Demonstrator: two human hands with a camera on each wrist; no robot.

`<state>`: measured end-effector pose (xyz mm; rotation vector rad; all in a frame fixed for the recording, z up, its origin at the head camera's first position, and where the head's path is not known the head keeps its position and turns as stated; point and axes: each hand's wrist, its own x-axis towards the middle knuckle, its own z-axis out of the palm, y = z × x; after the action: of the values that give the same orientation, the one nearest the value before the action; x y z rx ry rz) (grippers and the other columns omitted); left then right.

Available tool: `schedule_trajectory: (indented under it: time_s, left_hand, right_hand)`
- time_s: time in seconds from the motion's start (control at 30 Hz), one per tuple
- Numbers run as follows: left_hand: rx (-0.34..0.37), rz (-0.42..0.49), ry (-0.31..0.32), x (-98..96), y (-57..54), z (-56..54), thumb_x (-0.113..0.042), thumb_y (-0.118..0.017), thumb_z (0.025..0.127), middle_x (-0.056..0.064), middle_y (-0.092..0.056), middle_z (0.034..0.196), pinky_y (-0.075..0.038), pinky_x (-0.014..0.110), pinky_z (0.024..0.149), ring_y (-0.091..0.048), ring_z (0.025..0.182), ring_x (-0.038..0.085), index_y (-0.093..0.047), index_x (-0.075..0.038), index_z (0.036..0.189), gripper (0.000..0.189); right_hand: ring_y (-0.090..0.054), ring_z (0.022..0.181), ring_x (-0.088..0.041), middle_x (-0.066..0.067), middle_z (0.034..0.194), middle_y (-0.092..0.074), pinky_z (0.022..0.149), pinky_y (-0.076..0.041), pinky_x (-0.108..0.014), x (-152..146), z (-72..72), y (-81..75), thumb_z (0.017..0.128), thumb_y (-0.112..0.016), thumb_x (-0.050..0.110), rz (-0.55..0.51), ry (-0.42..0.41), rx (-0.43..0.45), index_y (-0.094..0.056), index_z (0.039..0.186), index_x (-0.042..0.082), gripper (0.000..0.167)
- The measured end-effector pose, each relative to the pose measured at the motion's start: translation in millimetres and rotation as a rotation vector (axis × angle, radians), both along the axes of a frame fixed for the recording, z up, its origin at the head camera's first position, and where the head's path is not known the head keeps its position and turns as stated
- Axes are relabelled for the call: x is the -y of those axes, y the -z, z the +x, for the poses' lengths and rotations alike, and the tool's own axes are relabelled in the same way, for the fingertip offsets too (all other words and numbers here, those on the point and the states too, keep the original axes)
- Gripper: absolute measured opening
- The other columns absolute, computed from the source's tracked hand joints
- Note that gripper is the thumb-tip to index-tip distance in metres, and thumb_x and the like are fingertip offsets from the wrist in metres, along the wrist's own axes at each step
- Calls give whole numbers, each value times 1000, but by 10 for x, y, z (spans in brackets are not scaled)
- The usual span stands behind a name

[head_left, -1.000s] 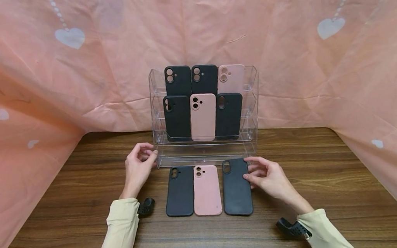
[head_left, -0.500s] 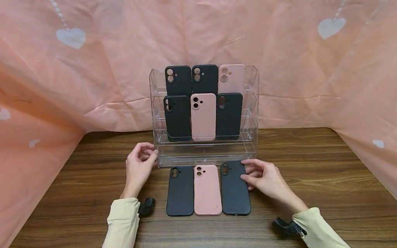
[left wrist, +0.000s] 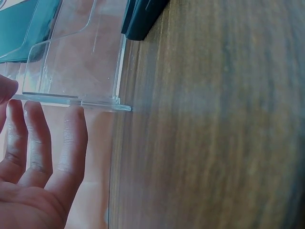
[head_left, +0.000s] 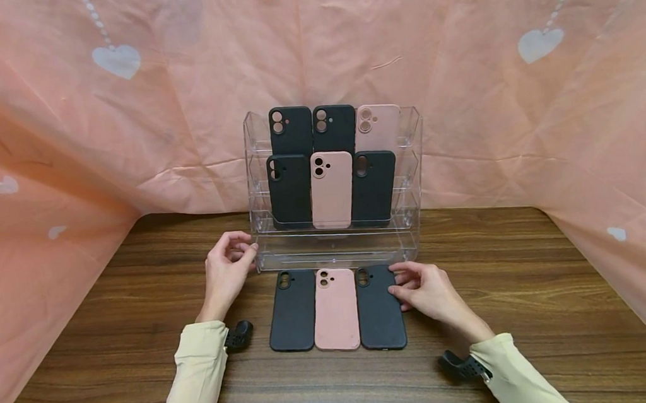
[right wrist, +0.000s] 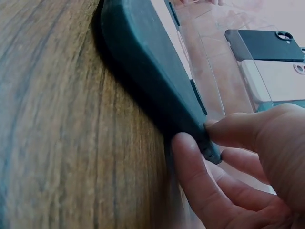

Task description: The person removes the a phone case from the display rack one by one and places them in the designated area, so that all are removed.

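On the table lie three phone cases side by side: a black case (head_left: 293,311) at left, a pink case (head_left: 335,310) in the middle, and another black case (head_left: 381,311) at right. My right hand (head_left: 429,291) pinches the upper right edge of that right black case, with thumb and fingers at its rim in the right wrist view. Behind them stands a clear tiered display stand (head_left: 332,244). My left hand (head_left: 227,272) pinches the stand's left side wall near the bottom, thumb on one face and fingertips (left wrist: 76,114) against the other.
Two rows of cases stand upright in the stand: black, black and pink (head_left: 376,124) above, then black, pink (head_left: 332,191) and black below. A pink cloth (head_left: 462,89) with white hearts surrounds the wooden table (head_left: 112,344).
My right hand has moved left and slightly toward me with the right black case, which now lies close against the pink one. My left hand has stayed in place.
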<state>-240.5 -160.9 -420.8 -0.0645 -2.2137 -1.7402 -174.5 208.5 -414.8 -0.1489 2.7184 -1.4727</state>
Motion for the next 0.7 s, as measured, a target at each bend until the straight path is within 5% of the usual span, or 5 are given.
schedule_trajectory:
  time_s: [0.43,0.7]
  left_hand:
    - [-4,7,5,-4,-2,9,-14,-74,94,2,-62,86,-65,33,67,-70,76,21,-67,-5,112,21]
    - [-9,7,5,1,-5,8,-14,-74,93,3,-63,85,-64,29,65,-68,72,11,-67,-5,111,21]
  right_hand:
    - [-68,65,-12,-15,97,-69,52,-60,-25,61,-16,44,87,-75,1,61,11,-27,-70,120,-1,33]
    - [-69,63,-11,-13,99,-73,53,-58,-24,44,-21,-10,90,-75,7,108,20,-71,-71,117,3,28]
